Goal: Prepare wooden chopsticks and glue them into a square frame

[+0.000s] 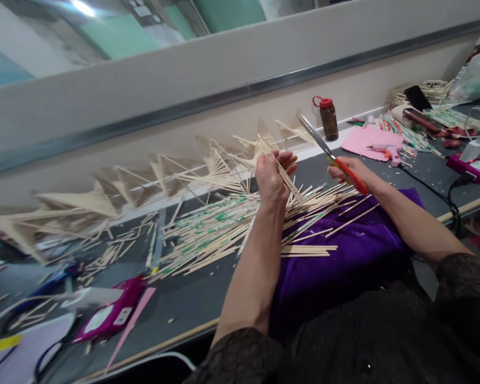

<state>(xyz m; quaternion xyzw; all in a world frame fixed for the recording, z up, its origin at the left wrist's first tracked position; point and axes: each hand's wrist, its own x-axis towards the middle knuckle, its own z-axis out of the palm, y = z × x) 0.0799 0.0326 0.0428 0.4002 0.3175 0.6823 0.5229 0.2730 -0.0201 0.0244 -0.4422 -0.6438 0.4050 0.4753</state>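
Your two bare hands are raised above the far edge of the purple cloth (360, 240). Your left hand (272, 178), over the cloth's far left corner, holds a small bundle of thin sticks (288, 178) slanting across the palm. Its fingers lie close together, reaching to the right behind the sticks; you cannot tell from this view how the thumb presses.

Your right hand (362, 169), over the cloth's far right part, has its fingers curled around the red handle of a pair of scissors (324, 145). The silver blades point up and to the left, beyond the cloth, apart from the bundle.

A heap of loose sticks (220, 229), some in green-printed wrappers, overlaps the cloth's far left part and spreads left onto the dark table (180, 306). Beyond the cloth and to its left, fan-shaped stick frames (218, 170) stand along the wall. Also beyond the cloth is a dark bottle (328, 120) with a red cap. To the cloth's far right, a pink glue gun (394, 154) touches a pink sheet (354, 140).
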